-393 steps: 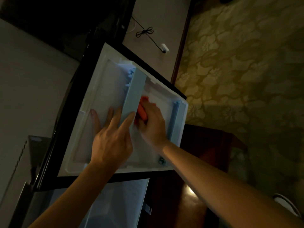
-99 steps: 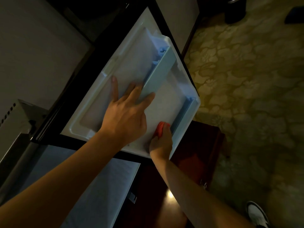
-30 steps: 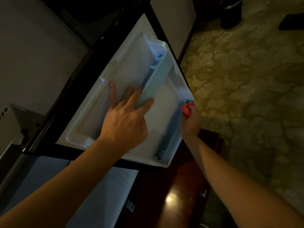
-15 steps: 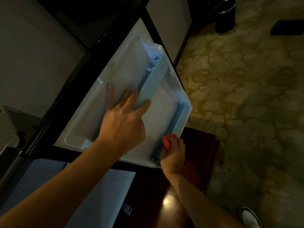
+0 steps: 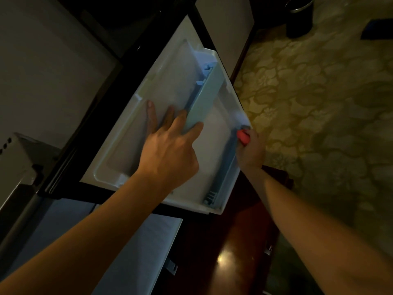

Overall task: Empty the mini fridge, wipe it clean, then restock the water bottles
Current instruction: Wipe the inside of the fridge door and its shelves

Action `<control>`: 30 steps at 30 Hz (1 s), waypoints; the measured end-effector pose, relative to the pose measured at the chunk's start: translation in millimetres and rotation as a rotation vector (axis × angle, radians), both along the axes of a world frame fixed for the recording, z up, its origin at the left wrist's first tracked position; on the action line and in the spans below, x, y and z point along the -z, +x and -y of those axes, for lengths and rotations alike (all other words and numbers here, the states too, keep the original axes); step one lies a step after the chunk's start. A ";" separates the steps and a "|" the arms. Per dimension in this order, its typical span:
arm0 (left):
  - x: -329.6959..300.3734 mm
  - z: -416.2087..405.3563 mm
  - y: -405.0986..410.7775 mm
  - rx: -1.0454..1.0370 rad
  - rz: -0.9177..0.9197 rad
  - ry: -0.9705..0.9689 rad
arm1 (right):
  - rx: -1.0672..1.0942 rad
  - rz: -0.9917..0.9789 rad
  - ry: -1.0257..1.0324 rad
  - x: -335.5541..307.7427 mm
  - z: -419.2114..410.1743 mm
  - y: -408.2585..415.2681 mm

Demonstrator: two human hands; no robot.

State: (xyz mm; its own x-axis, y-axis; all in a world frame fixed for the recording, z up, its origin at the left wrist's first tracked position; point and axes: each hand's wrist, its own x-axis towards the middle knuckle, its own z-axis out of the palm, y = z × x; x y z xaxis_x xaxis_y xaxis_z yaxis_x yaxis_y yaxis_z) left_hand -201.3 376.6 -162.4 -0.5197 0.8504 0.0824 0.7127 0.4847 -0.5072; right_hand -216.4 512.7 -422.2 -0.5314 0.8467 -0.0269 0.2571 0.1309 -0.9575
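Both hands engaged: left hand (image 5: 168, 154) flat, fingers spread, bracing white plastic fridge door liner (image 5: 127, 150); right hand (image 5: 251, 150) gripping red cloth (image 5: 243, 137) at outer edge. Risk: excess pressure dislodging pale-blue shelf rail (image 5: 205, 99).

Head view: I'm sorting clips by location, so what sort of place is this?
Probably a hotel room, though that is a guess. A mini fridge door stands open beside dark wooden cabinetry, the floor is floral-patterned carpet, and a small dark waste bin stands on it.

Left hand (image 5: 170, 154) braces door (image 5: 119, 150) – right hand (image 5: 251, 150) (red cloth (image 5: 243, 137)) wipes.
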 end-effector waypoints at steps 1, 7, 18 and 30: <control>0.3 0.0 -0.3 0.003 -0.001 0.001 | 0.013 0.001 -0.009 -0.4 5.7 3.2; 1.0 -1.8 -1.6 -0.007 0.004 0.013 | 0.005 -0.029 -0.165 -3.6 71.2 43.9; 1.5 0.7 1.9 0.031 -0.004 0.023 | -0.101 0.001 -0.228 9.6 169.1 100.4; 0.6 3.6 3.6 0.053 0.014 0.011 | 0.053 -0.008 -0.188 -11.7 87.1 60.6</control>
State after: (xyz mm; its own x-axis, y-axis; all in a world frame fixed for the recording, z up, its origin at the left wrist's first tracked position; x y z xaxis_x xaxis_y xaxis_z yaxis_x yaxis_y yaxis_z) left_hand -197.8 372.9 -163.0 -0.4752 0.8758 0.0849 0.7442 0.4515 -0.4923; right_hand -155.9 425.6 -410.5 -0.4871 0.8538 -0.1836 0.2516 -0.0641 -0.9657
